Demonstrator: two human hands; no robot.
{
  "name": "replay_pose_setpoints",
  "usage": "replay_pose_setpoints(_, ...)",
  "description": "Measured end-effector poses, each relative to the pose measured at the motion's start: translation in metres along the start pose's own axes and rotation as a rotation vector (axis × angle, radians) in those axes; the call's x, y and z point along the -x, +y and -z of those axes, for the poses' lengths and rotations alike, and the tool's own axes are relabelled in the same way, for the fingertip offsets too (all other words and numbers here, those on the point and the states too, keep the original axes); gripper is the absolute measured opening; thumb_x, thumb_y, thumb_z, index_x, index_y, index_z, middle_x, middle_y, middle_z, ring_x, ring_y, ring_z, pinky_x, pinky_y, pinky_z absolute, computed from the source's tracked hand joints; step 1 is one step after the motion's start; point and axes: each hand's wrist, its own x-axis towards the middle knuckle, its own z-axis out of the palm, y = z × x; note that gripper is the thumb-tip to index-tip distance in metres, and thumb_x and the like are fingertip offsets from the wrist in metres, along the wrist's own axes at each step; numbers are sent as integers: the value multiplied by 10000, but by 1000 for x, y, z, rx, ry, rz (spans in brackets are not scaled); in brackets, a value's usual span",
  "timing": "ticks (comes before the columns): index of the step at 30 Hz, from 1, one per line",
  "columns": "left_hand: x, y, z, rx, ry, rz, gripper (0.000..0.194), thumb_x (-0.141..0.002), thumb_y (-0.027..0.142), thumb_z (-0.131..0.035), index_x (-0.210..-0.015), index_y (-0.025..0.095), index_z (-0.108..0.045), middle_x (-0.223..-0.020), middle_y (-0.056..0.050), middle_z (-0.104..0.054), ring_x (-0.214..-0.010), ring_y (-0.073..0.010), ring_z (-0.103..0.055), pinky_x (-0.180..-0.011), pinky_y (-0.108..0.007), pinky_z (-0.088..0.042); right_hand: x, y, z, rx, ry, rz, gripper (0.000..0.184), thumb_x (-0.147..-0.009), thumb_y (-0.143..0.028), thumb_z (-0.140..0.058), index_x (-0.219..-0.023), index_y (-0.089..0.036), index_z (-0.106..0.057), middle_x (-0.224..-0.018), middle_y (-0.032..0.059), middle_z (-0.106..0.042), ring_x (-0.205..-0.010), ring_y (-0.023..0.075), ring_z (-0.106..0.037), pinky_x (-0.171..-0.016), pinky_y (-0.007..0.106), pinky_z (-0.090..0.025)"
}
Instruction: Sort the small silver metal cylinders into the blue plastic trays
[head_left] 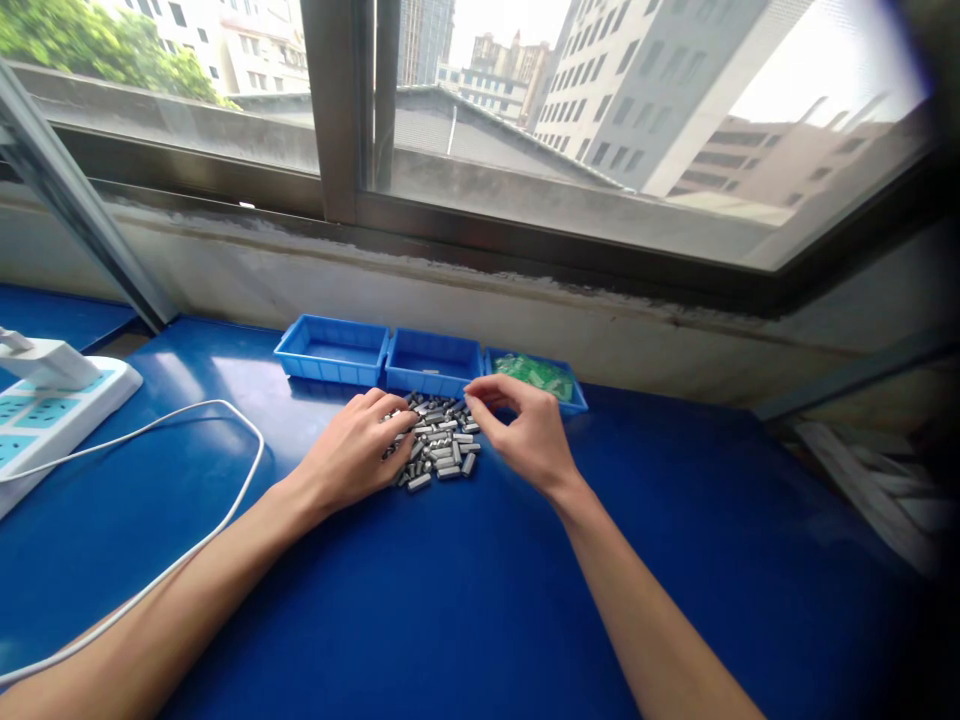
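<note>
A pile of small grey metal pieces [442, 452], rod-shaped like hex standoffs, lies loose on the blue tabletop [450, 600]. My left hand [356, 445] rests at the pile's left side, thumb and fingers apart and touching the pieces; nothing shows gripped in it. Over the right edge of the pile, my right hand [529, 425] has its thumb and forefinger brought together in a pinch. Anything between those fingertips is too small to make out. Just behind the pile stands a blue bin [435, 380] with a small light piece inside.
Left of that bin is another blue bin [334, 372]; to its right, a third bin [576, 400] holds green-tinted plastic bags [529, 372]. A white power strip [67, 410] sits at far left. A white cable [255, 455] crosses my left forearm. Windows rise behind the table.
</note>
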Motion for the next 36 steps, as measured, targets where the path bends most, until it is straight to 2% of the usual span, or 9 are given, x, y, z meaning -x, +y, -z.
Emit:
replay_pose_setpoints(5,0,0,-2,0,2,-3,194,-955,232,-506,-1032,176,-676,-1097,-95,-670,-982,-239,-573,-889,-415,-509,20,12,14,62,-162,55,113,-859,-194,-612,-938,-202,-692,-886,39,-706,-747,169,-636,-706,299,-508)
replay_pose_setpoints(8,0,0,-4,-5,2,-13,185,-954,225,-511,-1008,178,-682,-1087,-93,-677,-972,-235,-579,-883,-409,-510,26,18,18,100,-293,108,178,-809,-148,-633,-970,-208,-680,-941,40,-669,-767,160,-606,-703,291,-490)
replay_pose_setpoints(10,0,1,-4,-4,2,-16,182,-952,224,-517,-1007,180,-684,-1085,-92,-679,-969,-234,-580,-881,-408,-511,27,19,19,125,-335,112,230,-778,-118,-634,-985,-213,-665,-978,40,-642,-786,157,-594,-726,290,-488)
replay_pose_setpoints(14,0,2,-4,5,7,-21,182,-951,231,-524,-1017,176,-685,-1080,-96,-682,-958,-232,-578,-876,-410,-513,28,20,15,167,-358,107,276,-746,-40,-572,-948,-214,-641,-951,29,-622,-787,152,-584,-743,286,-478)
replay_pose_setpoints(18,0,2,-3,21,5,-21,181,-950,226,-526,-1022,177,-685,-1071,-96,-686,-957,-231,-580,-874,-406,-512,28,22,12,159,-367,110,247,-760,-46,-574,-928,-213,-645,-932,27,-633,-802,160,-589,-749,286,-475)
replay_pose_setpoints(26,-1,3,-3,25,-8,-18,178,-951,225,-523,-1008,179,-686,-1064,-92,-687,-943,-229,-582,-871,-397,-510,23,24,15,100,-401,117,139,-883,-128,-586,-977,-205,-655,-936,38,-663,-845,171,-622,-787,299,-486)
replay_pose_setpoints(36,0,2,-4,30,-2,-25,177,-950,227,-523,-996,182,-688,-1068,-92,-687,-946,-229,-589,-869,-400,-507,23,26,15,-39,-302,45,136,-864,-193,-662,-995,-210,-691,-946,44,-707,-816,180,-666,-783,318,-551)
